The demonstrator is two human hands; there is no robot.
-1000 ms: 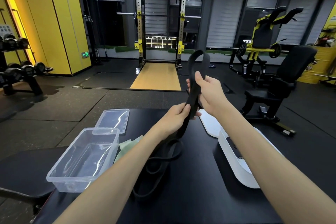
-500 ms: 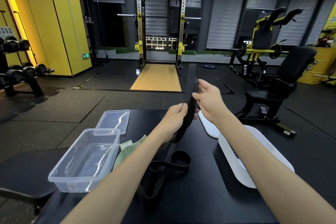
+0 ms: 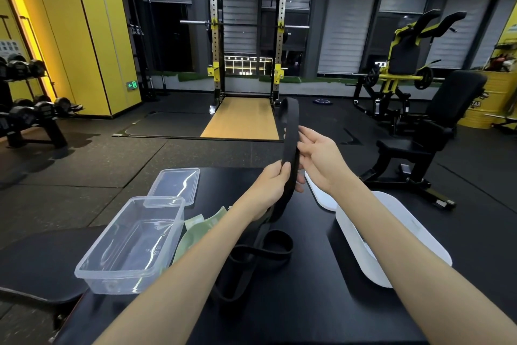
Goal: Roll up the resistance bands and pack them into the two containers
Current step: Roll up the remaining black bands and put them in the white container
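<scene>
Black band [image 3: 291,134] loop raised higher, left hand [image 3: 268,188] gripping

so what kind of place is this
Almost surely a gym: a squat rack with a barbell stands straight ahead, racked dumbbells sit at the left, and a yellow plate-loaded machine is at the right. The black resistance band held in the left hand fits too.

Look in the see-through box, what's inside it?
Nothing shows inside the clear box: you can see right down to its bare floor. The green band lies outside, beside it. No part of the inside is covered.
</scene>
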